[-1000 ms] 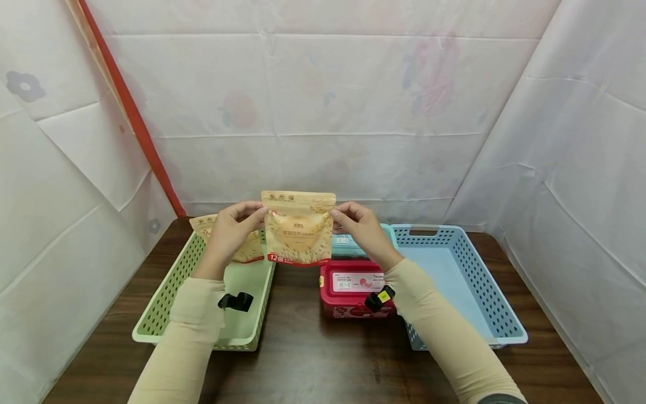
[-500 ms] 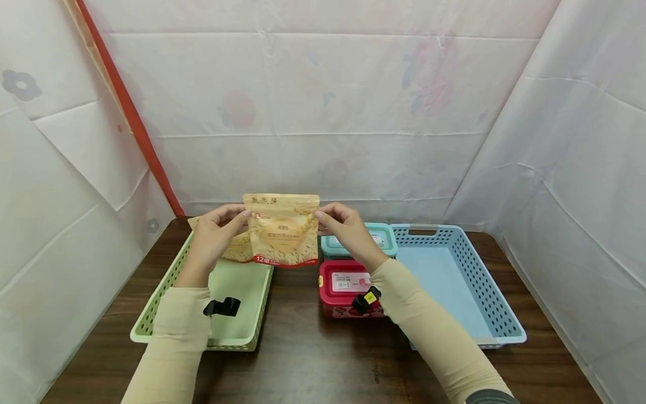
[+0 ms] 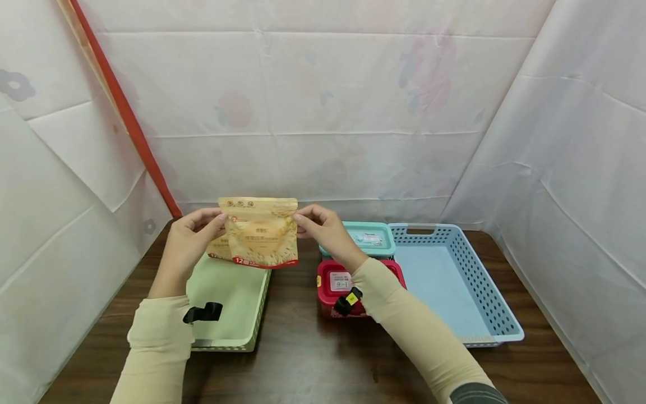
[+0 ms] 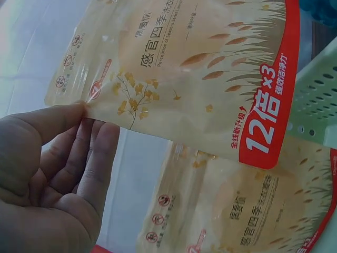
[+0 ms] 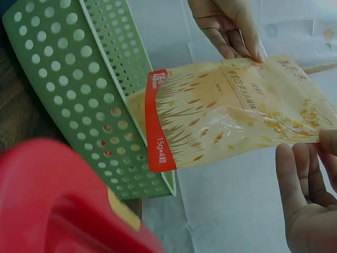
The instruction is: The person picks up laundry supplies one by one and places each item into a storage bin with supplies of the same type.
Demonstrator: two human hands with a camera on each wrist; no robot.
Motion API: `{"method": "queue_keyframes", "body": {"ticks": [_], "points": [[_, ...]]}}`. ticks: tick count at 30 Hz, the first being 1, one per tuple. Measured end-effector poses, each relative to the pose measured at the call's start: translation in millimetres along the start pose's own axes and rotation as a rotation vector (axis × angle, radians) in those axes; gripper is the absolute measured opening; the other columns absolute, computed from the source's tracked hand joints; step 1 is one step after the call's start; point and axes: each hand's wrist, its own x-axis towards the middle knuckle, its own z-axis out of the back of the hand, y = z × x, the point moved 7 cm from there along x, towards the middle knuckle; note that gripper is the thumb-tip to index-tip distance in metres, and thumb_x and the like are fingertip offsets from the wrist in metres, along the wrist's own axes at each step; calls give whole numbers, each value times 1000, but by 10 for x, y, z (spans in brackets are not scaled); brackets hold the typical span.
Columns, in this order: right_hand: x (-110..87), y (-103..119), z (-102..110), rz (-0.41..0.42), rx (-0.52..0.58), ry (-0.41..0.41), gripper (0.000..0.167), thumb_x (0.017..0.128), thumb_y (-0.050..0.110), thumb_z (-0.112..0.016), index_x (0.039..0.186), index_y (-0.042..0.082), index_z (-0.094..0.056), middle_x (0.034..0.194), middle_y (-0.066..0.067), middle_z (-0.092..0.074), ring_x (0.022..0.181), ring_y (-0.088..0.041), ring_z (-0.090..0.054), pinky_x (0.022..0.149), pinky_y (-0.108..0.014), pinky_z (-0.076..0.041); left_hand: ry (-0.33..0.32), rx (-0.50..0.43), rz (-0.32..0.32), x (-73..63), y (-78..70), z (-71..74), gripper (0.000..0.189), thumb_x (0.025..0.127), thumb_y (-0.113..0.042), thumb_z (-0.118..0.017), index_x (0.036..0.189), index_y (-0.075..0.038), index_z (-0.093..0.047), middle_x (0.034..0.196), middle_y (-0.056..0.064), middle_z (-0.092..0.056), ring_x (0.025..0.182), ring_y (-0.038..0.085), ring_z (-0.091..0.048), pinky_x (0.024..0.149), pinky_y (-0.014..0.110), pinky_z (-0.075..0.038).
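Evidently the golden pouch [image 3: 262, 233] hangs upright between the left hand [image 3: 187, 241] and right hand [image 3: 328, 235], by the green basket's [image 3: 261, 308] far end
Each of the hands pinches a side edge near the top, which runs left to right; the left hand is nearer the basket, where a second pouch [image 4: 221, 205] stands just beyond. Compared with half a second ago, pouch and hands sit further left

left sleeve [image 3: 155, 353]: cream | right sleeve [image 3: 414, 317]: cream, grey band [image 3: 476, 394] | left strap [image 3: 203, 312]: black | right strap [image 3: 344, 306]: black, yellow tag [image 3: 351, 299]
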Motion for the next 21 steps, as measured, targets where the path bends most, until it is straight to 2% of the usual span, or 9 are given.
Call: {"method": "queue_keyframes", "body": {"ticks": [8, 10, 14, 19, 21], "points": [[54, -1, -190, -9, 12, 28, 25, 101, 22, -63, 117, 3, -66, 112, -13, -62, 100, -28, -64, 94, -49, -53, -27, -32, 34, -69, 43, 180, 38, 96, -28, -70, 125, -3, -65, 106, 1, -64, 93, 8, -67, 81, 18, -54], [64, 0, -238, -16, 17, 32, 25, 101, 21, -63, 117, 2, -66, 111, -13, -62, 101, -29, -65, 94, -49, -53, -31, -59, 46, -88, 51, 221, 37, 96, -27, -70, 124, -4, -65, 106, 3, -64, 93, 9, -67, 81, 17, -54], [90, -9, -339, -21, 22, 47, 24, 102, 20, -63, 118, 2, -65, 113, -12, -63, 102, -30, -64, 92, -45, -54, -50, -48, 51, -123, 64, 322, 35, 96, -28, -70, 123, -7, -66, 106, 1, -64, 91, 7, -67, 78, 15, -54], [125, -30, -460, -10, 32, 76, 25, 103, 17, -60, 121, 0, -64, 114, -15, -62, 101, -37, -62, 89, -39, -56, -72, -138, 33, -151, 91, 437, 29, 95, -21, -71, 120, -6, -68, 103, 0, -65, 86, 7, -68, 77, 15, -54], [135, -35, -502, -6, 42, 84, 24, 103, 16, -60, 120, -1, -64, 113, -16, -62, 100, -37, -62, 90, -42, -56, -77, -168, 19, -160, 96, 472, 26, 95, -18, -71, 118, -7, -69, 101, -1, -67, 85, 7, -69, 76, 15, -54]]}}
